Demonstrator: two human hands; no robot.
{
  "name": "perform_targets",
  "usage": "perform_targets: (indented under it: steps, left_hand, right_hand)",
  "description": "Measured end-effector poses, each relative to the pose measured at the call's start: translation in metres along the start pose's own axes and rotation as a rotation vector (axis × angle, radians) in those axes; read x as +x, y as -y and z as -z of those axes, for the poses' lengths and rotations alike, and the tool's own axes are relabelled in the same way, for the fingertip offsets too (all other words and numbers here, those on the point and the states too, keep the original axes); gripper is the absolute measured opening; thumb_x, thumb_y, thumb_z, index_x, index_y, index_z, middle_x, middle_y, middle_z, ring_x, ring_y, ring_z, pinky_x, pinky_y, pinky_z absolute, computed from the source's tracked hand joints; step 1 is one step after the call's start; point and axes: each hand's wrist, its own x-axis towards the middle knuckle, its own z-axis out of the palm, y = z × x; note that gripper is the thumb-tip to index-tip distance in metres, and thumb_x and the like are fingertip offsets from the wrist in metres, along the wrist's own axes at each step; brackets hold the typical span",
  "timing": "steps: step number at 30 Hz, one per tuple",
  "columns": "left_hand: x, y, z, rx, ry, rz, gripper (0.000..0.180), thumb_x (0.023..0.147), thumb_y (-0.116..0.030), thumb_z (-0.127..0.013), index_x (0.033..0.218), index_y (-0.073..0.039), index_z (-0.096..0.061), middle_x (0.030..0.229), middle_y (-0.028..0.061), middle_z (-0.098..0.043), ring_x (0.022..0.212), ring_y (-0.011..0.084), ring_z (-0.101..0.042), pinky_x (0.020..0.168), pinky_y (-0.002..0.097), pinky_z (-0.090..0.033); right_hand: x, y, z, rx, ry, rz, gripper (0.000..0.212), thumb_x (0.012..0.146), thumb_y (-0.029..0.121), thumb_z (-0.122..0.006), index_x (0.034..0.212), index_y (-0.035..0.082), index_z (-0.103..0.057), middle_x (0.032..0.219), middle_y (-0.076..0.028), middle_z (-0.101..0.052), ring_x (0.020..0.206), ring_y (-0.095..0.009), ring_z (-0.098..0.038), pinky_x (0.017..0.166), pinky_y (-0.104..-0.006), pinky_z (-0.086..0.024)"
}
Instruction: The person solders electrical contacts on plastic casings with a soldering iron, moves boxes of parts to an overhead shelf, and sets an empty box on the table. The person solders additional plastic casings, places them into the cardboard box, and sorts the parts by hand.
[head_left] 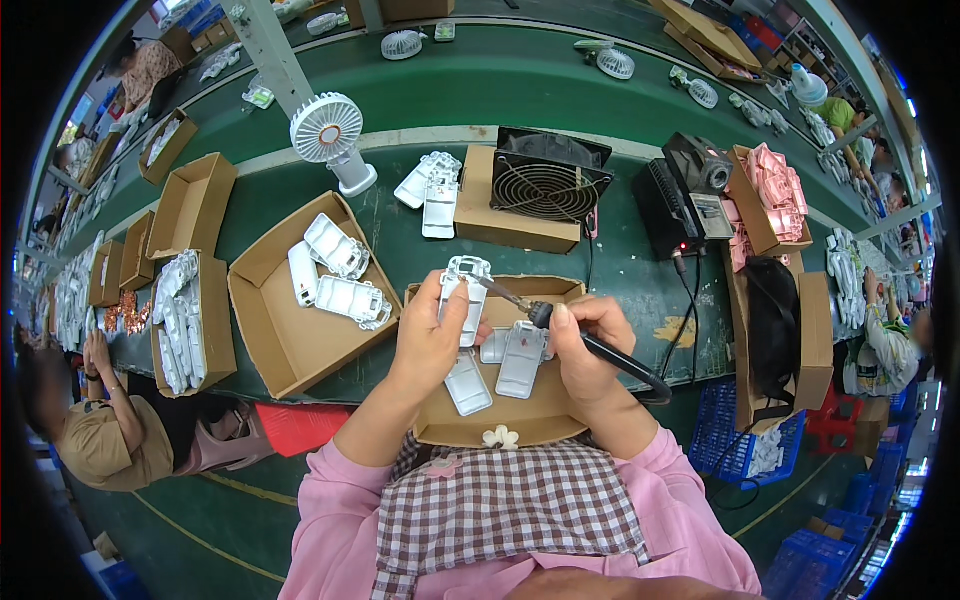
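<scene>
My left hand (422, 345) grips a white plastic housing (473, 320) upright, thumb across its face. In my right hand (592, 350) is a soldering iron (541, 314), held like a pen. Its metal tip points left at the upper part of the housing; whether it touches, I cannot tell. Under both hands a shallow cardboard box (432, 428) holds several more white housings (522, 362). To its left, a larger cardboard box (262, 318) contains a few white housings (352, 299). Further white housings (440, 205) lie on the bench beyond my left hand.
A white handheld fan (328, 130) stands at back left. Beside a black fume fan (550, 185) sits the soldering station (668, 212), its cord running to the iron. Pink housings (775, 195) fill a box at right. Behind runs a green conveyor (480, 85). A co-worker (115, 435) sits at left.
</scene>
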Motion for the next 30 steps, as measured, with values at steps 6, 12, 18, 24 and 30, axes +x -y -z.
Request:
perform_targets:
  steps: [6,12,18,24,30]
  left_hand:
    - [-0.0019,-0.0049,-0.0022,0.042,-0.045,0.009,0.02,0.1,-0.02,-0.043,0.103,-0.003,-0.051,0.074,0.0064,-0.059,0.059,0.0113,-0.062,0.05,0.0228,-0.051]
    - [-0.0021,-0.0067,-0.0025,0.052,-0.055,0.005,0.019,0.099,-0.02,-0.043,0.104,-0.003,-0.052,0.073,0.0059,-0.059,0.058,0.0107,-0.061,0.049,0.0225,-0.05]
    - [-0.0025,-0.0068,-0.0024,0.046,-0.058,0.014,0.019,0.1,-0.02,-0.043,0.105,-0.003,-0.052,0.075,0.0058,-0.059,0.058,0.0104,-0.061,0.05,0.0226,-0.05]
    - [-0.0029,-0.008,-0.0018,0.034,-0.056,0.023,0.019,0.1,-0.019,-0.043,0.105,-0.003,-0.052,0.075,0.0058,-0.059,0.058,0.0105,-0.061,0.05,0.0227,-0.051]
    - [-0.0022,-0.0083,-0.0023,0.048,-0.06,0.025,0.019,0.1,-0.02,-0.043,0.104,-0.004,-0.052,0.075,0.0059,-0.059,0.058,0.0106,-0.061,0.05,0.0229,-0.051]
  right_hand:
    - [0.0033,0.0035,-0.0004,-0.072,0.038,0.019,0.015,0.084,0.003,-0.067,0.08,0.001,-0.053,0.067,-0.006,-0.06,0.057,-0.007,-0.055,0.051,-0.0218,-0.044]
    - [0.0046,0.0073,-0.0025,-0.107,0.047,0.008,0.015,0.084,0.004,-0.067,0.079,0.001,-0.053,0.066,-0.006,-0.061,0.056,-0.007,-0.056,0.05,-0.0214,-0.045]
    - [0.0054,0.0073,-0.0036,-0.142,0.057,0.015,0.015,0.084,0.005,-0.067,0.078,0.001,-0.054,0.066,-0.006,-0.061,0.056,-0.007,-0.056,0.049,-0.0214,-0.045]
    - [0.0063,0.0077,-0.0043,-0.158,0.065,0.014,0.015,0.084,0.005,-0.068,0.077,0.001,-0.054,0.066,-0.006,-0.061,0.056,-0.006,-0.056,0.049,-0.0211,-0.044]
    - [0.0057,0.0046,-0.0032,-0.15,0.062,-0.008,0.015,0.083,0.004,-0.068,0.078,0.001,-0.054,0.066,-0.006,-0.061,0.056,-0.006,-0.056,0.049,-0.0213,-0.044]
